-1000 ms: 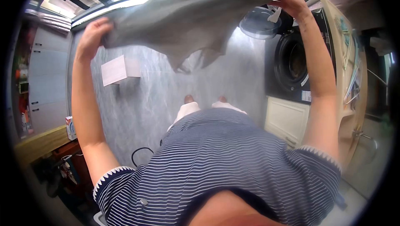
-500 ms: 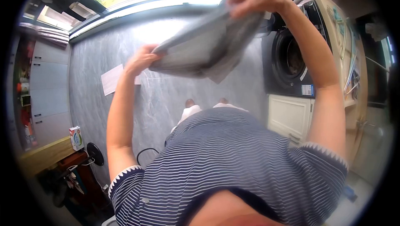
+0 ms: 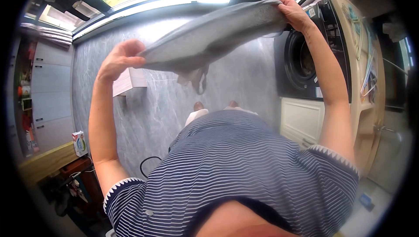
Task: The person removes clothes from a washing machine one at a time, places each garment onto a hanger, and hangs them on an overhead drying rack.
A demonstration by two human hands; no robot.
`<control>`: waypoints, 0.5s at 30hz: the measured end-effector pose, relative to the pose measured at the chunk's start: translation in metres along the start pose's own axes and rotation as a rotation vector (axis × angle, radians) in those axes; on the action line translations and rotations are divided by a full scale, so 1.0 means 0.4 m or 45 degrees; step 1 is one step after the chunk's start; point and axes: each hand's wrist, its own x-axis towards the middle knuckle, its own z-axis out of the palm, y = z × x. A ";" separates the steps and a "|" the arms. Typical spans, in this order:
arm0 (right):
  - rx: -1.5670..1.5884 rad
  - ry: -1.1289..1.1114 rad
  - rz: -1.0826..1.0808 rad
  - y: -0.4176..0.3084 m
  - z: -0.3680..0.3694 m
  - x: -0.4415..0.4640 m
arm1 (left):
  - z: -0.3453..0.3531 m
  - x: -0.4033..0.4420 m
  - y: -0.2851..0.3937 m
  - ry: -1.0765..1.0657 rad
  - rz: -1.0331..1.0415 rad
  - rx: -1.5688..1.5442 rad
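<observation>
Grey cloth point(image 3: 214, 34), one, stretched aslant in mid-air; near corner pinched in left hand point(image 3: 121, 58), far corner, higher, in right hand point(image 3: 297, 13); a loose strip hanging from its lower edge. Floor point(image 3: 144, 114), grey, marbled. Pale block point(image 3: 133, 78), below the left hand. Washing machine point(image 3: 289, 86), dark, front-loading, above white cabinet point(image 3: 301, 118). Carton point(image 3: 79, 144), upright, beside wooden ledge point(image 3: 48, 158).

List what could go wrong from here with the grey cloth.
1. The grey cloth is held only at its ends by the left hand and right hand; a slipped grip might drop it onto the floor.
2. The loose part dangling beneath could twist or tangle.
</observation>
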 end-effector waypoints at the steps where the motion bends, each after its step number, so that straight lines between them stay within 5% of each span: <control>1: -0.052 0.009 -0.069 -0.007 0.009 -0.003 | -0.034 0.003 -0.019 0.110 0.035 0.160; 3: -0.341 -0.094 -0.061 -0.045 0.009 -0.010 | -0.111 0.011 -0.069 0.515 0.055 0.848; 6: -0.807 -0.425 -0.059 -0.068 0.007 -0.012 | -0.205 0.008 -0.105 0.819 -0.026 0.941; 8: -1.223 -0.566 -0.075 -0.082 0.024 -0.033 | -0.245 -0.017 -0.098 0.905 0.021 0.359; 11: -1.425 -0.359 0.031 -0.056 -0.004 -0.005 | -0.264 -0.043 -0.097 0.808 0.299 -0.326; 12: -1.270 -0.266 -0.094 -0.010 -0.043 0.021 | -0.264 -0.055 -0.089 0.749 0.353 -0.516; 13: -0.876 -0.064 0.240 -0.021 -0.036 0.013 | -0.264 -0.064 -0.087 0.687 0.404 -0.705; 15: 0.093 0.200 0.346 0.009 -0.013 0.001 | -0.295 -0.059 -0.123 0.747 0.377 -0.721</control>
